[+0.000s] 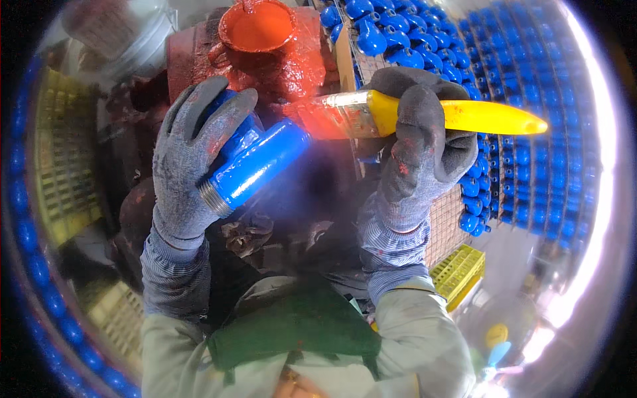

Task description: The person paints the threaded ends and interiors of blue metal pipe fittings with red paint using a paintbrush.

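My left hand [182, 166], in a grey work glove, is closed around a glossy blue pipe fitting [262, 164]. Bare metal threads show at the fitting's lower left end, while part of its body is hidden behind my fingers. A paintbrush [494, 118] with a yellow handle is gripped in my right hand [421, 142], whose glove carries red paint spots. Its red-coated bristles point left, right by the fitting's upper end; whether they touch it I cannot tell. Beyond the hands stands a paint-covered mug [257, 28] of red paint.
Red paint coats the surface [292, 76] around the mug. Many blue fittings [405, 36] are massed on racks at the far right. A white bucket [142, 50] stands at the far left. Yellow crates [458, 272] sit low on the right, and others [63, 152] on the left.
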The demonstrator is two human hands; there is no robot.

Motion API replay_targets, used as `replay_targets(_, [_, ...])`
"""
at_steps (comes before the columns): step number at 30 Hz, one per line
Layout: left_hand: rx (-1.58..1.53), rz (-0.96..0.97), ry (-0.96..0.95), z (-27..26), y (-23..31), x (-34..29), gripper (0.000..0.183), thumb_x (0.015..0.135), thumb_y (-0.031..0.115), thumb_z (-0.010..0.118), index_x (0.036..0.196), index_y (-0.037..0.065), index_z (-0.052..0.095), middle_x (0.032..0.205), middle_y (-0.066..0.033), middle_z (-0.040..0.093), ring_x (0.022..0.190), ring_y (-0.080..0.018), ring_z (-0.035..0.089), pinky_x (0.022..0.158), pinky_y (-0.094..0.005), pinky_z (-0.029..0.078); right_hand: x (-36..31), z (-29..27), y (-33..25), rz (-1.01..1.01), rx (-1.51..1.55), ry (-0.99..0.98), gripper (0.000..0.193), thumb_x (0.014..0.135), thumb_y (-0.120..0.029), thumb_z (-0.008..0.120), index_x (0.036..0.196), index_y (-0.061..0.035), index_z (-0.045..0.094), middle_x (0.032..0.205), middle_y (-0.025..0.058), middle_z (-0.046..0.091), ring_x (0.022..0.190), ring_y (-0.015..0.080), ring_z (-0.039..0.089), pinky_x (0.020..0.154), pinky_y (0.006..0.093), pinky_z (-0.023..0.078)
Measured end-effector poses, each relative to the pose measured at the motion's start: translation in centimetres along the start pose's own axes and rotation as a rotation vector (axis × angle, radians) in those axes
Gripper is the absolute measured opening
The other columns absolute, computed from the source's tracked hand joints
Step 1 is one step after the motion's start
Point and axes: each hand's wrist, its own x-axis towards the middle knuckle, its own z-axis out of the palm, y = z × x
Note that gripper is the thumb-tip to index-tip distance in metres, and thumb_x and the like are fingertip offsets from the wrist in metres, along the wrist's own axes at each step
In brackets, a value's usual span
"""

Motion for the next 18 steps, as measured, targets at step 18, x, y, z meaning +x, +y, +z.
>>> replay_targets(18, [-2.098, -0.835, -0.056, 1.7, 0.6, -1.0, 0.046, 0.086, 0.023, 0.063, 0.124, 0.001, 0.05, 0.112, -0.0105, 0.06, 0.1, -0.0195, 0.06, 0.088, -0.035, 0.051, 0.1, 1.5, 3.0, -0.498, -0.308, -0.263, 0.018, 0.066, -0.001, 0.058, 0.082, 0.0006, 0.065, 0.09, 0.0157, 0.067, 0.085, 0.0315, 0.064, 0.074, 0.0365, 0.052])
